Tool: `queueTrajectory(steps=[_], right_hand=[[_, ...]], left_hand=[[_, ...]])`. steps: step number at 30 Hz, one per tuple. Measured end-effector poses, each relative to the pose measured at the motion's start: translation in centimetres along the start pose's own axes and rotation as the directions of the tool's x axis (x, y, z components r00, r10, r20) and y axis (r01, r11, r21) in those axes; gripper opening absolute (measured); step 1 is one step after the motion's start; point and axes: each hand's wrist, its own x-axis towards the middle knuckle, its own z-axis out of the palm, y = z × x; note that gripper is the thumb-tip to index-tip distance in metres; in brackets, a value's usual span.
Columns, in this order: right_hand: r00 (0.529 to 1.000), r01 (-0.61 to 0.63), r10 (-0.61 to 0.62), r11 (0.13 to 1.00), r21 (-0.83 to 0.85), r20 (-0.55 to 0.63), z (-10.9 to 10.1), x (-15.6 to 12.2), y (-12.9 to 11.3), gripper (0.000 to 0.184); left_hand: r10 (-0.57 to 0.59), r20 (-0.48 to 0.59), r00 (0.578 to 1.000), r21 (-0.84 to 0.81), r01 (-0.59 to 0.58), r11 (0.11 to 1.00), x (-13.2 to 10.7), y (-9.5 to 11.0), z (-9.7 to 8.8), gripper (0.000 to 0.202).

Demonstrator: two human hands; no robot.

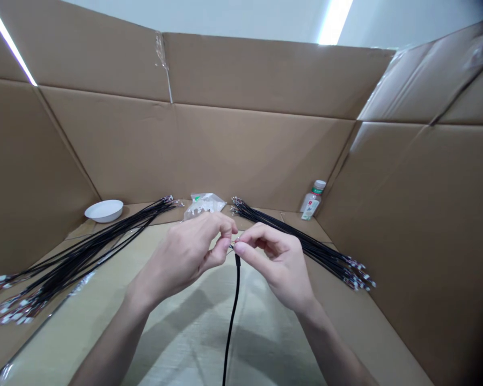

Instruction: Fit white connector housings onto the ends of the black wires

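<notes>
A black cable [238, 289] hangs down from between my hands towards the bottom edge, its upper end splitting into thin wires. My right hand [279, 262] is closed, with thumb and forefinger pinched on those wires just above the black sheath. Close by on the left, my left hand [191, 249] is also closed in a pinch, its fingertips almost touching the right ones. Whatever sits between the left fingertips is too small and covered to make out.
On the left lies a bundle of black cables [76, 260] with white connectors; another cable bundle [301, 244] lies on the right. At the back are a white bowl [104, 211], a clear plastic bag [205, 203] and a bottle [313, 201]. Cardboard walls [261, 155] surround the table [185, 332].
</notes>
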Motion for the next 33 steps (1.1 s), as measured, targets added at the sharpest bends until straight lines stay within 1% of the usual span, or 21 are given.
queueTrajectory(steps=[4,7,11,14,17,20,23,26,29,33], right_hand=[[1.000,0.028,-0.028,0.999,-0.021,0.002,0.16,0.03,0.02,0.008],[1.000,0.007,-0.007,1.000,-0.017,0.021,0.34,0.07,0.00,0.010],[0.999,-0.024,0.024,1.000,0.016,0.026,0.49,0.20,0.01,0.012],[0.998,-0.047,0.045,0.998,0.044,0.037,0.45,0.27,0.13,0.013],[0.995,-0.094,0.091,0.993,0.068,0.050,0.31,0.32,0.26,0.015],[0.992,-0.121,0.117,0.989,0.085,0.044,0.15,0.40,0.30,0.017],[0.991,-0.131,0.127,0.986,0.100,0.045,0.07,0.49,0.22,0.019],[0.991,-0.128,0.124,0.986,0.105,0.045,0.17,0.54,0.15,0.018],[0.997,-0.070,0.069,0.996,0.053,0.019,0.41,0.42,0.28,0.014],[0.998,0.066,-0.067,0.997,-0.050,-0.013,0.63,0.05,0.62,0.010]], left_hand=[[-0.033,-0.003,0.999,-0.010,0.033,0.999,-0.03,-0.11,0.17,0.009],[-0.075,0.021,0.997,-0.037,0.076,0.996,-0.04,-0.13,0.21,0.012],[-0.108,0.049,0.993,-0.115,0.114,0.987,-0.06,-0.14,0.27,0.016],[-0.135,0.061,0.989,-0.171,0.143,0.975,-0.19,-0.30,0.20,0.016],[-0.105,0.051,0.993,-0.243,0.114,0.963,-0.31,-0.56,-0.10,0.010],[-0.019,0.025,1.000,-0.280,0.025,0.960,-0.26,-0.73,-0.46,0.009],[0.066,-0.026,0.997,-0.242,-0.070,0.968,-0.13,-0.73,-0.58,0.015],[0.109,-0.090,0.990,-0.154,-0.122,0.980,-0.07,-0.62,-0.44,0.015],[0.103,-0.140,0.985,-0.072,-0.114,0.991,-0.03,-0.51,-0.16,0.009],[0.067,-0.148,0.987,-0.039,-0.074,0.997,-0.01,-0.53,0.22,0.004]])
